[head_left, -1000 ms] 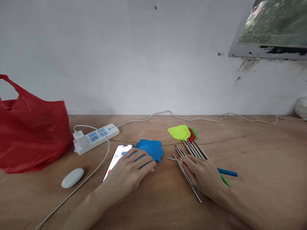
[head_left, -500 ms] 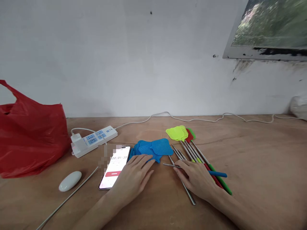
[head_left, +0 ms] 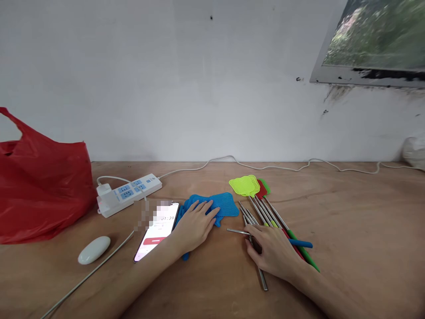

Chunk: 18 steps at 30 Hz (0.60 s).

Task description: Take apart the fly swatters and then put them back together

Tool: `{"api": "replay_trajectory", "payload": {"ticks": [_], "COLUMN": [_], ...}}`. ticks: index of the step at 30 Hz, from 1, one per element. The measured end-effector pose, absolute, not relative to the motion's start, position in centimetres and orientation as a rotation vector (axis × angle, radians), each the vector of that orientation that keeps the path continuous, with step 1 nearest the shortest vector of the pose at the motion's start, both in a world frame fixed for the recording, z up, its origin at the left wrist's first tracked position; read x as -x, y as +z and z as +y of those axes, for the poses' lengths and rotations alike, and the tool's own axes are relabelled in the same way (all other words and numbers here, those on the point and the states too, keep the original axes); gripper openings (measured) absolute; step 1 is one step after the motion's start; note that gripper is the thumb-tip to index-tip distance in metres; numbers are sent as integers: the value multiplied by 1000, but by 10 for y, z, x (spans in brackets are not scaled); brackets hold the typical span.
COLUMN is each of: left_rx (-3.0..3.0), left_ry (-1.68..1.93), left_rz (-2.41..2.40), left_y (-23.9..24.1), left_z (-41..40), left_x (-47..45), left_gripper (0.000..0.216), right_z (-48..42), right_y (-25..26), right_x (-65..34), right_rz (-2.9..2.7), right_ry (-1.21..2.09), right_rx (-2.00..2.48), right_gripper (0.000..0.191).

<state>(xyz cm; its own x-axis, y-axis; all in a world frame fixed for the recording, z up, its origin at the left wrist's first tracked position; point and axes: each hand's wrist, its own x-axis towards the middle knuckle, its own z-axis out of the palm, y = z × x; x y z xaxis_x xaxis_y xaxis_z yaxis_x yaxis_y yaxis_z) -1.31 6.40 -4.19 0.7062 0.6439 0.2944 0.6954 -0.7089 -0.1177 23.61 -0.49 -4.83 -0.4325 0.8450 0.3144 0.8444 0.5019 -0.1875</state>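
Observation:
My left hand (head_left: 195, 224) lies flat with fingers spread on a pile of blue mesh swatter heads (head_left: 223, 204) in the middle of the wooden table (head_left: 348, 230). My right hand (head_left: 270, 249) rests on a row of metal rods (head_left: 254, 215), its fingers pinched on one thin metal rod (head_left: 236, 231) that points left. Beyond the rods lie assembled fly swatters with a yellow-green head (head_left: 245, 184), a red head and a green head, and blue, red and green handles (head_left: 300, 243) showing past my right wrist.
A phone (head_left: 156, 230) with a running timer lies left of my left hand. Further left are a white power strip (head_left: 128, 192), a white oval object (head_left: 92, 249), a cable (head_left: 86, 277) and a red plastic bag (head_left: 40, 181). A white cord (head_left: 265, 166) runs along the wall.
My left hand slid forward onto the blue heads, which have spread to the right. My right hand stayed on the rods, keeping the thin rod between its fingers.

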Motion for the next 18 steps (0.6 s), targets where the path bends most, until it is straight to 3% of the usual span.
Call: {"api": "replay_trajectory", "payload": {"ticks": [12,18], "left_rx": [2506,2575], "left_ry": [-197,-507], "left_rz": [-1242,-1291], "left_y": [-37,-39], "left_z": [15,11], "left_x": [8,17], "left_gripper": [23,27], "right_z": [-3,-2], "right_y": [-53,-51], "right_x": [-236,-238], "right_rz": [-2382,-2333], "right_ry": [-8,-126], "right_rx": [1470,1313], "right_gripper": [8,11]}}
